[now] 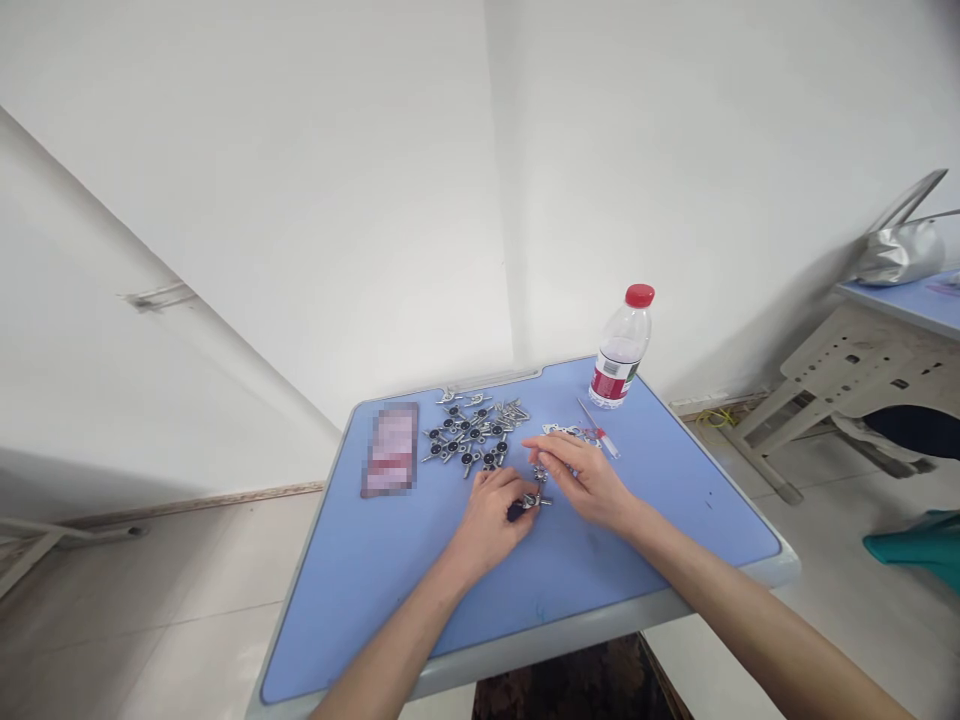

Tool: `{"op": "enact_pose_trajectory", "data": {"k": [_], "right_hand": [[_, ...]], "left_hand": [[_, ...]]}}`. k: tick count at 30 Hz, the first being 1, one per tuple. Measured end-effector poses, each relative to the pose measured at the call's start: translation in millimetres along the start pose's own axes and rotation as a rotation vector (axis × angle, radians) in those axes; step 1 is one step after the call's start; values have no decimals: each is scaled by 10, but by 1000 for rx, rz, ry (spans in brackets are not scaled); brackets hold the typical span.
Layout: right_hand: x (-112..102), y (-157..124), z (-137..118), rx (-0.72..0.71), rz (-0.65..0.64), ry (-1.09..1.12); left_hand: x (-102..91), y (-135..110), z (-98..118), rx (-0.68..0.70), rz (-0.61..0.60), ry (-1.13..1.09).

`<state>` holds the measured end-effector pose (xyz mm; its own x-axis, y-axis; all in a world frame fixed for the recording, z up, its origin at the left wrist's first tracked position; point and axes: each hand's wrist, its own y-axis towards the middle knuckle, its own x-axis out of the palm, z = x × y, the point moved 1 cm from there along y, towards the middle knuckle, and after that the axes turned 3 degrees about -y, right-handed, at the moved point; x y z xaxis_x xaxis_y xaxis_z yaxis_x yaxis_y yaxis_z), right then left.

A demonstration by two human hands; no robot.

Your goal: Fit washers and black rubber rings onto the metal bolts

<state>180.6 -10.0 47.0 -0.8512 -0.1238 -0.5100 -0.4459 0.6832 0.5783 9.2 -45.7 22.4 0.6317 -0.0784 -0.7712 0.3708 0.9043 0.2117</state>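
Left hand (pixel 489 522) clamped on small metal fitting (pixel 534 497); right hand (pixel 579 480) just beside, grip unclear. Most black-wheeled fittings (pixel 465 437) seemingly left in heap.

Hands (pixel 491 525) over metal parts (pixel 465 435), blue desk (pixel 360 610)

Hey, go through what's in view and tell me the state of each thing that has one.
Left hand: closed around the part below.
Small metal part with a black wheel: held off-centre on the desk.
Right hand: curved, just beside that part.
Metal parts with black wheels: loose heap.
Water bottle: upright, red cap on.
Blue desk: level, bearing everything here.
Pixelated flat item: lying flat.
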Motion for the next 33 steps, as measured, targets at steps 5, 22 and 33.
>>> {"op": "enact_pose_trajectory", "data": {"k": [5,22,33], "right_hand": [[8,16,44,-10,78,-84],[24,-5,49,-49,38,-100],[34,-12,58,-116,81,-118]], "left_hand": [[9,-6,-7,10,6,-2],[25,-12,-7,23,-5,5],[20,-14,-8,37,8,-5]]}}
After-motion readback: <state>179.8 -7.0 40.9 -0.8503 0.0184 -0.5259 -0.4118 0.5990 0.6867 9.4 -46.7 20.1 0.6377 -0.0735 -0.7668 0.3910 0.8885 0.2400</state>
